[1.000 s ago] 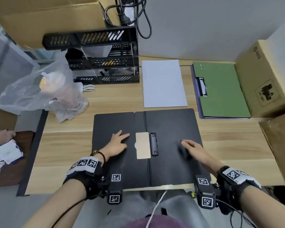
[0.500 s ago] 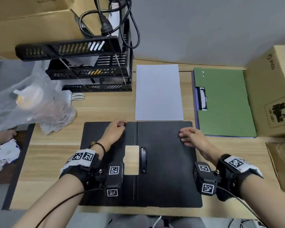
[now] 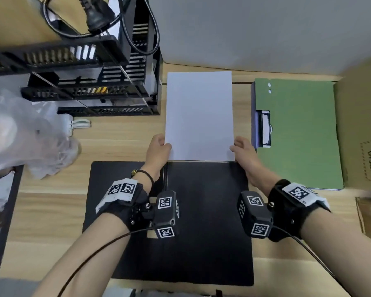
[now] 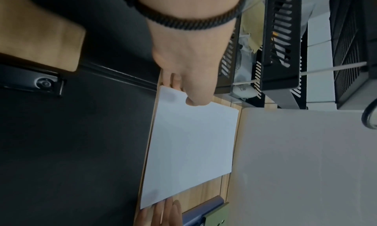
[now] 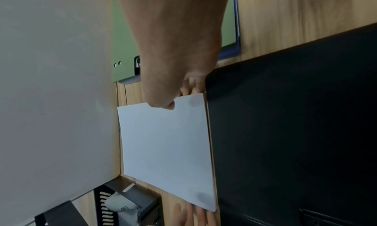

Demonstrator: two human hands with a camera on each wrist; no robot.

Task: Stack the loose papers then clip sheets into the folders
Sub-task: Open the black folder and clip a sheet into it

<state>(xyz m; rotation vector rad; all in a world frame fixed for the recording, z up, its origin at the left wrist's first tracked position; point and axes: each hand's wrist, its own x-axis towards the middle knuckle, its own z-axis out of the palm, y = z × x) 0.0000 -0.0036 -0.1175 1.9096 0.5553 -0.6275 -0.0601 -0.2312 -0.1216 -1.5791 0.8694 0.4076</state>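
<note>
Lifted off the open black folder [image 3: 201,221] since a moment ago, left hand [image 3: 157,150] and right hand [image 3: 243,153] now pinching near corners of white paper stack [image 3: 199,116], long axis pointing away, folder directly behind grips.

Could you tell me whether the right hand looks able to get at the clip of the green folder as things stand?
Probably yes, though not freely: the right hand is pinching the white paper together with the left hand. The clip on the green folder lies uncovered just beside it, so it would have to let go first.
</note>
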